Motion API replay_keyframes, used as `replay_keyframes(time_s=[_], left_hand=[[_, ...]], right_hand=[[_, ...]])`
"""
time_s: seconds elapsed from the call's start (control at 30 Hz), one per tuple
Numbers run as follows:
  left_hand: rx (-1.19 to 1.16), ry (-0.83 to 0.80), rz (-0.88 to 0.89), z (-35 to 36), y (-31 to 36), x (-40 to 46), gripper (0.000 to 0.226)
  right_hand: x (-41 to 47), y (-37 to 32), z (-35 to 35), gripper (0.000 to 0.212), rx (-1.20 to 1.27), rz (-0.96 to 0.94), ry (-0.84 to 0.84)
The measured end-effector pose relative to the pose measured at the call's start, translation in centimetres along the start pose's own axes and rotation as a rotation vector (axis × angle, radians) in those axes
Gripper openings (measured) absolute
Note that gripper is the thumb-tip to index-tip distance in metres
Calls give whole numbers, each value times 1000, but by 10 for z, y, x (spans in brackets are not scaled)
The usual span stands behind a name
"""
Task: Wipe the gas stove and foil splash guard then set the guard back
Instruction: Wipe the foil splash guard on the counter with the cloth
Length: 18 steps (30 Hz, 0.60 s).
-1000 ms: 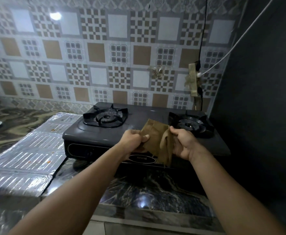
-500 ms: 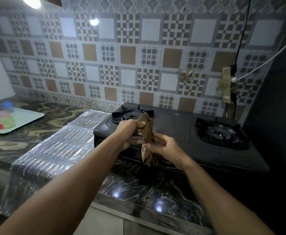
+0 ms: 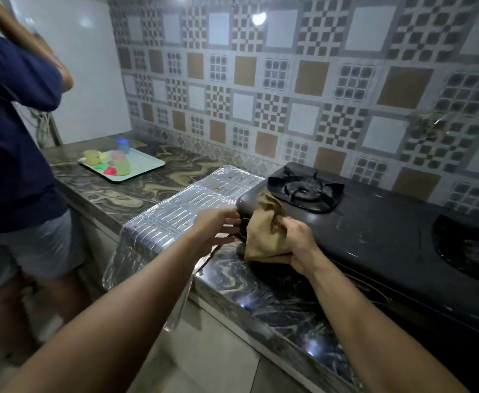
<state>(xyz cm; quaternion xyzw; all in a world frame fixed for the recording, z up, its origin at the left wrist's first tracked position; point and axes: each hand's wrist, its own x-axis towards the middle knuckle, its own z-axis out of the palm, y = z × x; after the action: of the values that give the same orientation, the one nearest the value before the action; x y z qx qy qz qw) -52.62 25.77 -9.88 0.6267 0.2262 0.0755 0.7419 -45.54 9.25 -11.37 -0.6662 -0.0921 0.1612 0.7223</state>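
Note:
A black two-burner gas stove [image 3: 374, 228] sits on the dark marble counter [image 3: 275, 296]. The foil splash guard [image 3: 181, 211] lies flat to the stove's left, its near end drooping over the counter edge, with small food specks on it. My right hand [image 3: 297, 242] grips a brown cloth [image 3: 263, 231] against the stove's front left corner. My left hand [image 3: 215, 225] hovers with fingers spread between the foil and that corner, holding nothing.
Another person in a dark blue shirt [image 3: 11, 143] stands at the left beside the counter. A white tray [image 3: 144, 168] with several colourful cups lies further back on the counter. Patterned tiles cover the wall behind.
My view has swung left, bringing the other person and tray into sight. My left hand has let go of the cloth; my right hand now holds it alone at the stove's left corner.

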Motion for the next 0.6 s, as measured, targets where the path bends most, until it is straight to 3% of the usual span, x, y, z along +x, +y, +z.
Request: replay_keyframes(time_s=[0.17,0.27,0.5,0.6], left_hand=[[-20,248,-114,-84,-41,17,13],[-58,399,-204,-128,-71,25,11],[-316,656,-421,-197,-156,41,17],[-399,727,-470,-207,-178,42,32]], right_hand=[[29,18,51,22,-129,41,-52],[53,35,83,30,-339,2,-76],[100,59,150,22,-895,-129,-294],[110,70,178,43,-1080,-264,-343]])
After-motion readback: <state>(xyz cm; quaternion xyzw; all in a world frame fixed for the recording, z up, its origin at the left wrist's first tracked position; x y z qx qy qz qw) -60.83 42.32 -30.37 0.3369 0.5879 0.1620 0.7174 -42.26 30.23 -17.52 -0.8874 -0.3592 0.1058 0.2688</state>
